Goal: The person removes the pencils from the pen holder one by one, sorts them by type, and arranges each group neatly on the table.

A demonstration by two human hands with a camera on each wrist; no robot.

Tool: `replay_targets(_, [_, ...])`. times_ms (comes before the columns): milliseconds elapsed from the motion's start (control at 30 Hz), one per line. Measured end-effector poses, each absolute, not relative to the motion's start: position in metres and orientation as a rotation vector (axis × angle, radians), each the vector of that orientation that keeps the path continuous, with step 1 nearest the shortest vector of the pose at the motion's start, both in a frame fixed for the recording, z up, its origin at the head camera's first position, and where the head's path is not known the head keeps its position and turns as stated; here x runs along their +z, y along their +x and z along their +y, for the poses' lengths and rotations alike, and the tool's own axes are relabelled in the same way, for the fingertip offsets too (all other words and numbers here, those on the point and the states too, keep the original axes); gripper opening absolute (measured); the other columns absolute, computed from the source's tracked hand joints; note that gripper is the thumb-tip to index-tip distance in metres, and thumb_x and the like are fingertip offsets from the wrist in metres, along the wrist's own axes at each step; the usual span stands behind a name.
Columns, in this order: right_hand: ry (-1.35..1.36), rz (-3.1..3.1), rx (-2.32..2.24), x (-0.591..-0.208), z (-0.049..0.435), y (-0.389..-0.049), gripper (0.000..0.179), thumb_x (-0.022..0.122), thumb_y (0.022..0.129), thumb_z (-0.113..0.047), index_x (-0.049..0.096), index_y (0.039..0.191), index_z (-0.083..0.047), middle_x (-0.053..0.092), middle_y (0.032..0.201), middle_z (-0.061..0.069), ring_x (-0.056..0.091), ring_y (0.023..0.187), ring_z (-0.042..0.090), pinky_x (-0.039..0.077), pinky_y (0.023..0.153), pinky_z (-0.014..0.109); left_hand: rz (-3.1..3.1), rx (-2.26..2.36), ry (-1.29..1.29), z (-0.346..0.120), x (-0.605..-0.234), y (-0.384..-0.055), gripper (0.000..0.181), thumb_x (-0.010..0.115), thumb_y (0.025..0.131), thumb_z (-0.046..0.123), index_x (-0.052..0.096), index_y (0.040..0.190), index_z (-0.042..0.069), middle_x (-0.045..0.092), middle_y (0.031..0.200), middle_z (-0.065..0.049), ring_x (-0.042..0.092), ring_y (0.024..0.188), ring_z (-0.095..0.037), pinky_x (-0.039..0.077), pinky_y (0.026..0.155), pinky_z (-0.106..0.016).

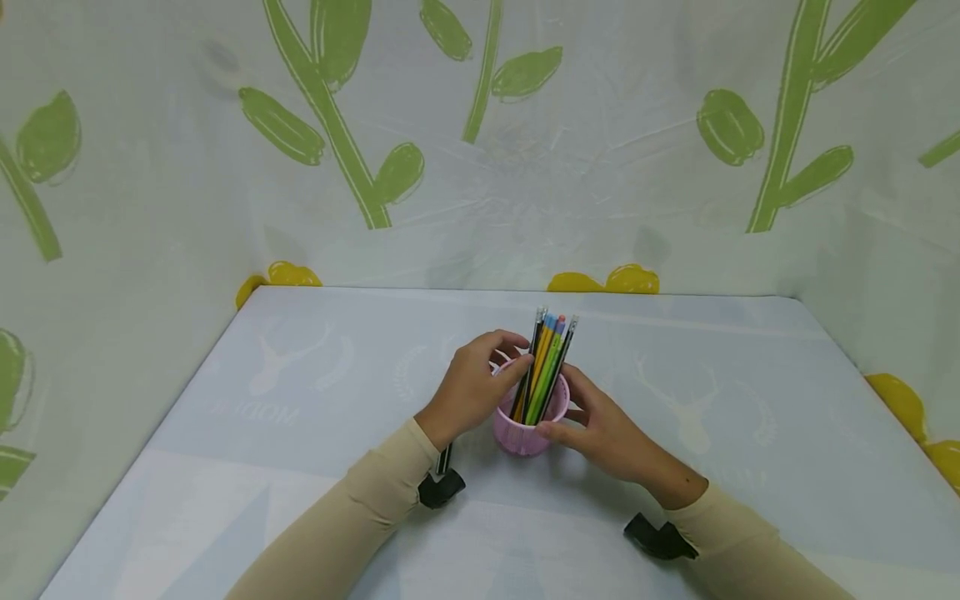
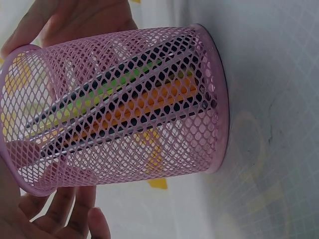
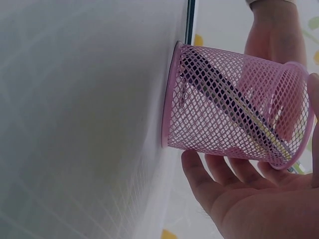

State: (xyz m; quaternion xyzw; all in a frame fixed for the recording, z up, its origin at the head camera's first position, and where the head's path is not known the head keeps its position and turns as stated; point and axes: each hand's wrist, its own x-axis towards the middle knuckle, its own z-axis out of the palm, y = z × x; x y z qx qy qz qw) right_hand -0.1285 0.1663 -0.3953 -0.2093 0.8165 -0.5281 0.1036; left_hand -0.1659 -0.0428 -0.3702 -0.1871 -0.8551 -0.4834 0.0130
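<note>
A pink mesh pencil cup [image 1: 521,439] stands on the table, holding several pencils [image 1: 550,367] in black, yellow and green. My right hand [image 1: 611,429] holds its right side, thumb at the near rim and fingers along the mesh [image 3: 234,109]. At the left rim, my left hand [image 1: 476,379] reaches over, its thumb beside a black pencil and its fingers loosely bent. In the left wrist view, the left fingers [image 2: 65,211] are spread past the cup's side, and the pencils [image 2: 134,99] show slanted through the mesh.
A black striped pencil [image 1: 445,458] lies on the table, partly hidden by my left wrist. Black wrist mounts [image 1: 660,537] sit at both sleeves. The pale patterned table [image 1: 300,467] meets white walls with green leaf prints [image 1: 281,125] at the back and sides.
</note>
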Motion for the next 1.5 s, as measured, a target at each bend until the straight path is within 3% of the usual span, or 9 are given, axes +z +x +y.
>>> replay_targets(867, [-0.640, 2.379, -1.573, -0.3945, 0.1672, -0.1290, 0.079, 0.074, 0.092, -0.027, 0.028, 0.155, -0.020, 0.041, 0.155, 0.009, 0.044, 0.141, 0.034, 0.040, 0.109, 0.059, -2.701, -1.587, -0.583, -0.0443, -0.3737, -0.1698, 0.026, 0.067, 0.096, 0.028, 0.066, 0.117, 0.012, 0.068, 0.112, -0.002, 0.063, 0.103, -0.020, 0.053, 0.091, -0.038])
replay_targets(1167, [-0.629, 2.394, -1.563, -0.3965, 0.1678, -0.1298, 0.081, 0.074, 0.091, -0.028, 0.026, 0.156, -0.021, 0.040, 0.156, 0.008, 0.042, 0.143, 0.034, 0.041, 0.109, 0.059, -2.760, -1.584, -0.622, -0.0448, -0.3734, -0.1710, 0.035, 0.061, 0.100, 0.031, 0.064, 0.130, 0.011, 0.068, 0.126, -0.003, 0.061, 0.112, -0.020, 0.051, 0.097, -0.042])
replay_targets(1500, [-0.639, 2.379, -1.577, -0.3964, 0.1677, -0.1296, 0.081, 0.074, 0.091, -0.027, 0.026, 0.156, -0.020, 0.039, 0.157, 0.009, 0.043, 0.142, 0.034, 0.040, 0.110, 0.060, -2.746, -1.622, -0.618, -0.0454, -0.3763, -0.1726, 0.028, 0.064, 0.098, 0.030, 0.064, 0.121, 0.014, 0.068, 0.119, 0.000, 0.061, 0.108, -0.020, 0.051, 0.095, -0.041])
